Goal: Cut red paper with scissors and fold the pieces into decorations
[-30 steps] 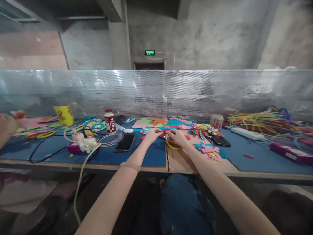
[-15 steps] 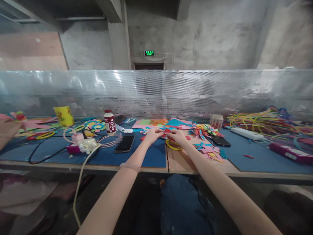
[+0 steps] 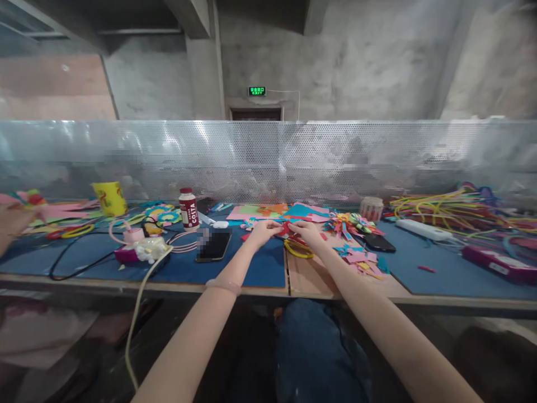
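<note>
Between my two hands is a small piece of red paper (image 3: 285, 229). My left hand (image 3: 264, 230) pinches its left side, and my right hand (image 3: 307, 232) pinches its right side, fingertips close together. Just below the hands lies a yellow coil (image 3: 298, 249), possibly pipe cleaner or cord. Behind them are coloured paper sheets (image 3: 305, 211) in pink, blue, green and orange. A heap of cut paper scraps (image 3: 361, 258) lies right of my right forearm, with a colourful bundle of paper pieces (image 3: 350, 223) beyond it.
A dark phone (image 3: 213, 246) and a bottle (image 3: 188, 209) stand left of my hands, near a power strip (image 3: 126, 255) with cables. Another phone (image 3: 378, 242), a white bar (image 3: 422, 228) and many coloured strands (image 3: 444, 208) are at the right. Another person's hand (image 3: 14, 226) is at the far left.
My hands stay in almost the same place with the red paper, fingers shifting slightly. The other person's hand at the far left has moved and is blurred.
</note>
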`<state>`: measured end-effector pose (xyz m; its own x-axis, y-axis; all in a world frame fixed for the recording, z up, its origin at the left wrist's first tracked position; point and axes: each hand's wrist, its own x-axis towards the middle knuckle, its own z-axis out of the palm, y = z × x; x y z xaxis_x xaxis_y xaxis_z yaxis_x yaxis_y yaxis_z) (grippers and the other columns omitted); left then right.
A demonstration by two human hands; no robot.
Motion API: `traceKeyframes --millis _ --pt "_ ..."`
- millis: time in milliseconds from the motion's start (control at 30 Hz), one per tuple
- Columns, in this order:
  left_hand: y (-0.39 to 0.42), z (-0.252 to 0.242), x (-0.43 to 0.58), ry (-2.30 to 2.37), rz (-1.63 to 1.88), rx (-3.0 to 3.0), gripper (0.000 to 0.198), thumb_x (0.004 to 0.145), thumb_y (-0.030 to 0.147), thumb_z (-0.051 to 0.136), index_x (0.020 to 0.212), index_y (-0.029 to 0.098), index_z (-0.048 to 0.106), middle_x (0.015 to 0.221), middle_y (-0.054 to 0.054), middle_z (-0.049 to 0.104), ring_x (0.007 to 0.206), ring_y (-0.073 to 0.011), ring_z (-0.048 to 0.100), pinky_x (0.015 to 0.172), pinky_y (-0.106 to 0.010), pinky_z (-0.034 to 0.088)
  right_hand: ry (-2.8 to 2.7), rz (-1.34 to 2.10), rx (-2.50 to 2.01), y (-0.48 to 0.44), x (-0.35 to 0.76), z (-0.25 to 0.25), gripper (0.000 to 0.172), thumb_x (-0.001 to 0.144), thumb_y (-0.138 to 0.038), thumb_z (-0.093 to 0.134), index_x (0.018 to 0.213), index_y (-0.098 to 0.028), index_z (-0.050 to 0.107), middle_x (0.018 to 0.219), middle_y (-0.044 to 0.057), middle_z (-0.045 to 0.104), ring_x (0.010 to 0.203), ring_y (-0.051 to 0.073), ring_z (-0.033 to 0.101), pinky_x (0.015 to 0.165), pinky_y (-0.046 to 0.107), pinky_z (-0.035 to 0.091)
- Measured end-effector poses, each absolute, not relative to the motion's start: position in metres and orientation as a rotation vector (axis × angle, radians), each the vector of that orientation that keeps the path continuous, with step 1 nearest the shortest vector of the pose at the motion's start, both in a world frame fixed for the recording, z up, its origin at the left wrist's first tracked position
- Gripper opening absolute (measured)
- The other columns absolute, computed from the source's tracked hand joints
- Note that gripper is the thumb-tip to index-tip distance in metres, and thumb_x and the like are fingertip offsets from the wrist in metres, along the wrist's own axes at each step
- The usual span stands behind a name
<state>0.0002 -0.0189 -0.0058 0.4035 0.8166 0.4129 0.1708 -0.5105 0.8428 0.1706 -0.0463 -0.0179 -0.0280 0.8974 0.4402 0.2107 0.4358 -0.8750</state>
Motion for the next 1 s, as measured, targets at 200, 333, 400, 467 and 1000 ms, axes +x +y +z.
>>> traceKeyframes --millis 200,333,400,467,1000 --pt "-0.019 -0.008 0.001 0.833 1.032 1.953 0.02 0.064 0.031 0.063 0.074 0.014 0.064 0.071 -0.004 0.064 0.064 -0.0129 0.055 0.053 -0.022 0.042 -1.526 0.771 -1.04 -0.052 0.168 -0.013 0.041 0.066 -0.053 0.053 0.069 -0.013 0.061 0.068 0.003 0.061 0.066 0.014 0.054 0.062 0.025 0.04" --pt "-0.02 -0.007 -0.001 0.85 1.055 1.909 0.02 0.064 0.031 0.062 0.075 0.014 0.063 0.072 -0.004 0.064 0.063 -0.0122 0.055 0.052 -0.021 0.041 -1.538 0.763 -1.05 -0.057 0.166 -0.011 0.041 0.067 -0.053 0.052 0.074 -0.014 0.06 0.069 0.003 0.059 0.061 0.012 0.052 0.057 0.024 0.039" --pt "-0.021 -0.006 -0.001 0.86 1.088 1.877 0.021 0.065 0.032 0.062 0.077 0.014 0.063 0.072 -0.004 0.064 0.062 -0.0118 0.054 0.052 -0.021 0.04 -1.606 0.713 -1.064 -0.057 0.165 -0.012 0.04 0.068 -0.053 0.052 0.074 -0.014 0.06 0.066 0.001 0.058 0.058 0.011 0.05 0.055 0.023 0.037" --pt "-0.021 -0.006 -0.001 0.86 1.105 1.866 0.022 0.064 0.032 0.063 0.077 0.014 0.062 0.072 -0.004 0.063 0.062 -0.0121 0.054 0.052 -0.021 0.04 -1.7 0.653 -1.082 -0.058 0.166 -0.012 0.039 0.069 -0.053 0.051 0.067 -0.015 0.058 0.059 -0.001 0.053 0.054 0.01 0.045 0.052 0.022 0.034" --pt "-0.017 -0.009 0.0 0.814 1.159 1.851 0.024 0.062 0.031 0.064 0.077 0.012 0.063 0.074 -0.006 0.064 0.065 -0.0135 0.056 0.057 -0.023 0.041 -1.895 0.546 -1.027 -0.048 0.167 -0.02 0.035 0.075 -0.048 0.046 0.065 -0.014 0.051 0.057 -0.002 0.044 0.053 0.009 0.038 0.049 0.021 0.03"
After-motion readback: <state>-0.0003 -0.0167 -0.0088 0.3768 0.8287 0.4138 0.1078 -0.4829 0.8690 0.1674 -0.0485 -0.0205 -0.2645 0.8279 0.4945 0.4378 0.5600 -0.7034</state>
